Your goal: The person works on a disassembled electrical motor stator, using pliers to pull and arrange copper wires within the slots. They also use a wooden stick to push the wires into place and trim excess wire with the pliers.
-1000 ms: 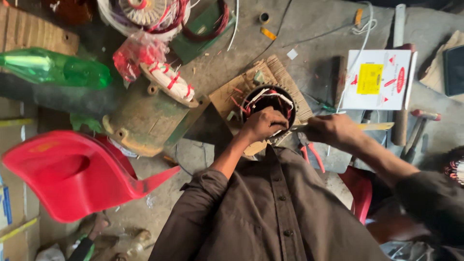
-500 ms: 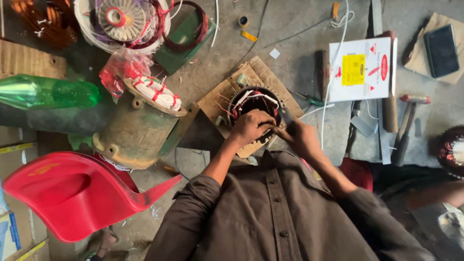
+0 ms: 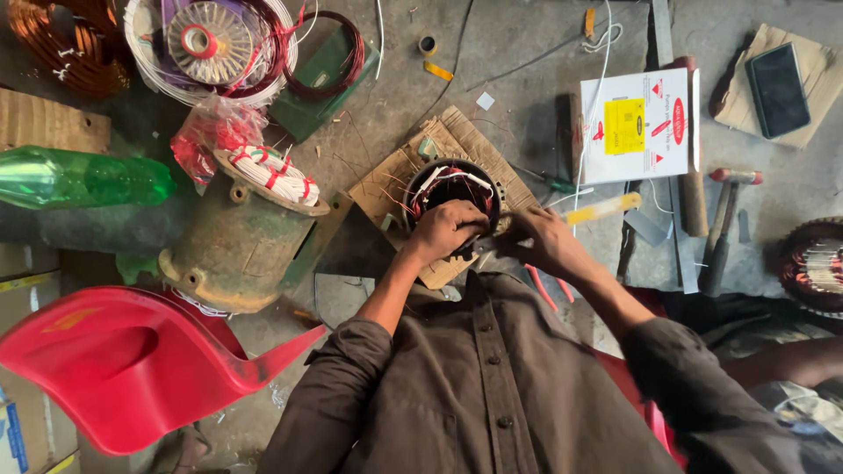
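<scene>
Curling our left hand (image 3: 446, 230) over the near rim of the motor stator (image 3: 452, 195), we press bent fingers against its red and white windings; our right hand (image 3: 543, 241) sits just beside it, fingers closed around a thin tool we cannot identify. Half a second ago both hands were at the same stator, and they remain there. That stator rests on a cardboard sheet (image 3: 399, 180) on the grey concrete floor (image 3: 518, 96). Left of it lies a rusty motor housing (image 3: 241, 250) and a green bottle (image 3: 79, 177); right of it, a white box (image 3: 634, 125) and hammer (image 3: 724, 224).
</scene>
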